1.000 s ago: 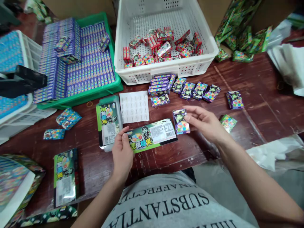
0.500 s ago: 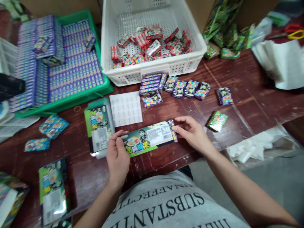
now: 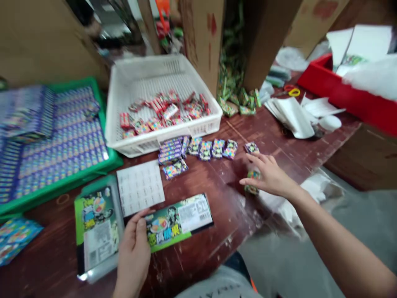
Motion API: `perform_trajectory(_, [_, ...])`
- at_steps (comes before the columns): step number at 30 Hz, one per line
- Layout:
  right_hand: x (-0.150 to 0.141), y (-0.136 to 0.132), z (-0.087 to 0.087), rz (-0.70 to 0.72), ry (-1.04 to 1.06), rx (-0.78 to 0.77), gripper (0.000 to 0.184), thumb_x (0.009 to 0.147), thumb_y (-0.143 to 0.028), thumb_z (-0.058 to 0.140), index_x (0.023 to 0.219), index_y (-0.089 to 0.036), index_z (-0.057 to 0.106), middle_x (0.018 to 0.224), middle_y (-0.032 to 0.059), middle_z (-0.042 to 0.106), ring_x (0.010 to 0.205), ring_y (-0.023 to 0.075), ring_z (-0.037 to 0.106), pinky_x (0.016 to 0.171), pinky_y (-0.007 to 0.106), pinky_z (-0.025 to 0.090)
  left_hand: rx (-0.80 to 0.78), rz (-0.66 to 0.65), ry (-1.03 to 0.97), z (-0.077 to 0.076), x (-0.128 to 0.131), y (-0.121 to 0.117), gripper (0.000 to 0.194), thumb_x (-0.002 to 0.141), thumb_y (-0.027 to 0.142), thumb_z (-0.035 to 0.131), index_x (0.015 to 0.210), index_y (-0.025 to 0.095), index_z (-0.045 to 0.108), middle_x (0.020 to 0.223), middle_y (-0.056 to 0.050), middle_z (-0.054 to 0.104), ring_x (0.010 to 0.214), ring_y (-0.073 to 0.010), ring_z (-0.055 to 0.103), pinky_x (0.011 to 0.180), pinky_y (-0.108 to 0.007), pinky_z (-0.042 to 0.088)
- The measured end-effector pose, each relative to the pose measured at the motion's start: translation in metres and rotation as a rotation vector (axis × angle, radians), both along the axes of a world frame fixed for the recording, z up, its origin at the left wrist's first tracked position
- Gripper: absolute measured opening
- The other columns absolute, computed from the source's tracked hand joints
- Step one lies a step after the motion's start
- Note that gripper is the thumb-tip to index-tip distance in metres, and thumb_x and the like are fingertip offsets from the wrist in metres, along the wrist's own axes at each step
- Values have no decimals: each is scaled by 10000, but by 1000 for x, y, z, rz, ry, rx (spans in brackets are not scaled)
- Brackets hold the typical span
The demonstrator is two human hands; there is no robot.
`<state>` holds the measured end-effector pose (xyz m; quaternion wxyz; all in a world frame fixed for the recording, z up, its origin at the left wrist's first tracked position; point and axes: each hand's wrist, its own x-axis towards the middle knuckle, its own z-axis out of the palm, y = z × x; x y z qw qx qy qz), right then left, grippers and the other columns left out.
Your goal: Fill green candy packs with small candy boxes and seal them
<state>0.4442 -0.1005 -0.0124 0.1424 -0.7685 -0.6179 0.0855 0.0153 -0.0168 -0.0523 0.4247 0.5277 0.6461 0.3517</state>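
Note:
My left hand (image 3: 134, 253) grips the left end of a long green and black printed bag (image 3: 179, 221) lying on the dark wooden table (image 3: 217, 198). My right hand (image 3: 269, 176) reaches out to the right, its fingers curled over a small green candy box (image 3: 252, 188) near the table edge. A row of small purple candy boxes (image 3: 198, 150) lies in front of a white basket (image 3: 161, 136) that holds several red boxes (image 3: 161, 114). A white sticker sheet (image 3: 140, 187) lies beside the bag.
A green tray (image 3: 65, 178) packed with purple boxes stands at the left. A stack of printed bags (image 3: 96, 227) lies by my left hand. Cardboard boxes, green packets, scissors (image 3: 290, 90), white papers and a red bin (image 3: 344, 97) are at the back right.
The view has swung up and to the right. My right hand left the bag's right end and moved right to the green box. My left hand stays on the bag.

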Motion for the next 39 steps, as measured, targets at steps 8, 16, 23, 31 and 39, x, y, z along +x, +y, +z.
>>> perform_trajectory(8, [-24,258,63,201,-26,178,465,1029,-393,499,1462,-224,496,1440,137,577,1327,279,548,1113,476,452,-133,42,-67,-3,-12,18,698,715,834,633,1102,261,731,1068,-62,776,943,-305,737,774,-393,633])
perform_trajectory(16, [-48,379,45,189,-120,-321,419,928,-391,712,1258,-146,631,1275,130,647,1097,262,659,934,463,565,-128,29,16,1,-16,20,603,813,783,572,1102,278,733,1175,-61,750,1078,-307,697,922,-420,591])
perform_trajectory(23, [-33,298,68,167,-39,112,983,747,-610,812,1468,-69,420,1447,230,492,1359,451,447,1124,612,343,-100,49,-16,8,-11,17,477,943,633,528,1162,240,686,1118,-69,730,992,-250,675,887,-380,547])
perform_trajectory(31, [-112,54,-7,580,365,-197,839,799,-473,821,1488,-264,391,1391,150,549,1256,365,555,1025,558,516,-30,-20,126,13,-22,5,373,1004,504,484,1189,237,668,1099,-58,724,923,-213,655,837,-326,517])
perform_trajectory(39, [-118,-11,-34,249,271,-50,896,776,-586,788,1498,-248,378,1401,181,552,1250,406,532,1027,619,458,-18,-40,82,5,-14,-4,358,996,489,518,1203,238,666,1112,-55,721,913,-196,656,821,-305,531])
